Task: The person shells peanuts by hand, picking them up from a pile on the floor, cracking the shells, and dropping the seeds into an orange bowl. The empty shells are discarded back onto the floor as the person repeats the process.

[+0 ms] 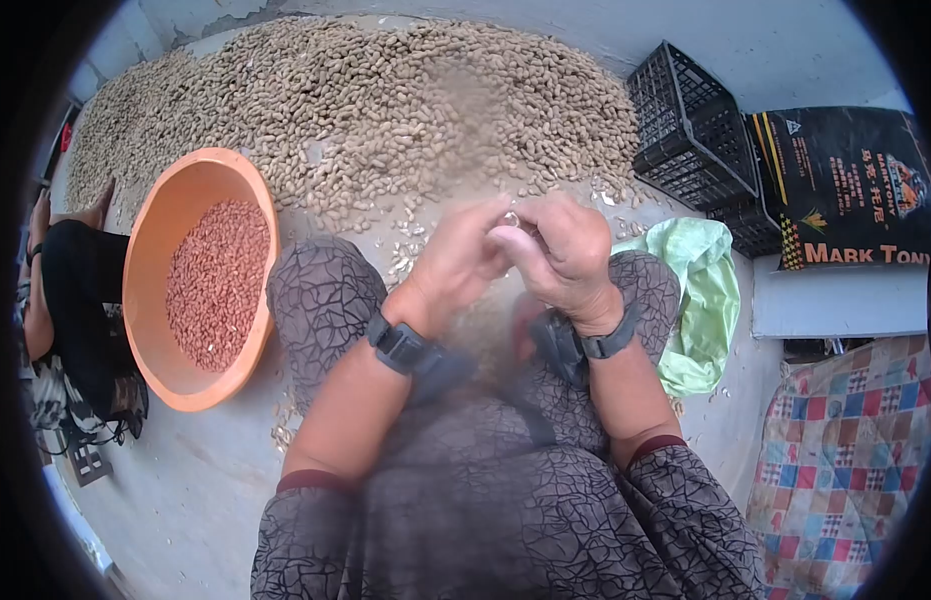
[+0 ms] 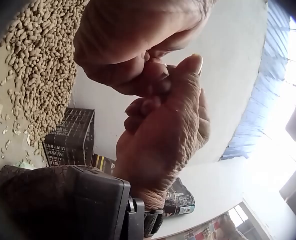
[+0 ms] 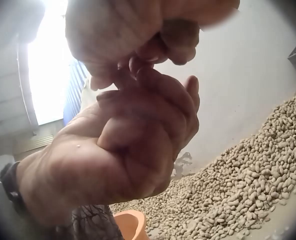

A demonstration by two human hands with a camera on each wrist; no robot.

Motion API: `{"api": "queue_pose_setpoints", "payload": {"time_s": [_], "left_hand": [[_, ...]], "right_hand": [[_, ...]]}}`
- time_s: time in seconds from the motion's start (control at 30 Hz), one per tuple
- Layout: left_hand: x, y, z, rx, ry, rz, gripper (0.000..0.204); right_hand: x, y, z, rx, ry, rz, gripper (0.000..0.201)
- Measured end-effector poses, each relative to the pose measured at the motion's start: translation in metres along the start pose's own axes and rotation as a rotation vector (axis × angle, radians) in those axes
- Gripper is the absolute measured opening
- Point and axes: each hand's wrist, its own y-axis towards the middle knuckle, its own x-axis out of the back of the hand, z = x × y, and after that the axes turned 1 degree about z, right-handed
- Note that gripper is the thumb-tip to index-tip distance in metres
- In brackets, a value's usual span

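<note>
My left hand (image 1: 453, 252) and right hand (image 1: 567, 250) meet in front of my knees in the head view. Between their fingertips shows a small pale peanut (image 1: 510, 218), mostly covered by the fingers. In the left wrist view the right hand (image 2: 160, 127) comes up from below, its thumb and curled fingers right against those of the left hand (image 2: 138, 40). Both hands pinch at the same spot. Behind them spreads a big heap of unshelled peanuts (image 1: 365, 110) on the floor.
An orange basin (image 1: 145, 330) of reddish shelled peanuts (image 1: 215, 290) stands at my left, near another person's leg (image 1: 80, 270). To the right are a green plastic bag (image 1: 700, 300), black crates (image 1: 685, 110), a black printed sack (image 1: 845, 180) and a checked cloth (image 1: 845, 450). Bits of shell litter the floor.
</note>
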Motion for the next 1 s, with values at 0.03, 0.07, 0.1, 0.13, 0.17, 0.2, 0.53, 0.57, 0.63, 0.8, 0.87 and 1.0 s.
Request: {"api": "queue_pose_setpoints", "payload": {"time_s": [0.03, 0.07, 0.1, 0.13, 0.17, 0.2, 0.53, 0.57, 0.63, 0.8, 0.87, 1.0], "left_hand": [[-0.001, -0.001, -0.001, 0.013, -0.012, 0.027, 0.019], [-0.002, 0.000, -0.002, 0.025, -0.025, 0.053, 0.019], [0.004, -0.002, -0.003, 0.026, -0.013, 0.044, 0.019], [0.011, 0.003, -0.003, 0.049, -0.005, 0.124, 0.017], [0.018, 0.006, -0.001, 0.080, -0.006, 0.195, 0.016], [0.023, 0.006, 0.000, 0.087, -0.012, 0.186, 0.016], [0.014, 0.003, -0.002, 0.115, -0.073, 0.124, 0.023], [0.015, 0.003, -0.001, 0.079, -0.057, 0.142, 0.024], [0.011, 0.002, -0.002, -0.001, 0.075, 0.119, 0.024], [0.008, 0.002, -0.003, -0.089, 0.310, 0.140, 0.023], [0.010, 0.004, -0.001, -0.066, 0.357, 0.190, 0.035], [0.009, 0.001, -0.002, -0.067, 0.345, 0.281, 0.034]], "right_hand": [[0.001, 0.000, -0.001, 0.013, -0.029, 0.015, 0.022], [0.002, 0.001, -0.002, 0.027, -0.058, 0.030, 0.022], [-0.001, -0.001, 0.001, 0.023, -0.049, 0.018, 0.022], [0.000, 0.000, -0.001, 0.040, -0.017, -0.019, 0.020], [0.001, -0.001, -0.001, 0.046, 0.018, -0.048, 0.018], [0.001, -0.002, 0.002, 0.037, 0.024, -0.042, 0.018], [0.002, -0.005, 0.006, -0.717, 0.669, -0.103, 0.013], [0.003, -0.006, 0.001, -0.844, 0.767, -0.109, 0.017], [0.006, -0.002, -0.004, -0.886, 0.740, -0.062, 0.018], [0.010, 0.007, -0.001, -1.016, 0.783, 0.062, 0.017], [0.008, 0.005, -0.004, -1.021, 0.776, 0.080, 0.017], [0.012, 0.001, -0.015, -1.047, 0.943, 0.149, 0.018]]}}
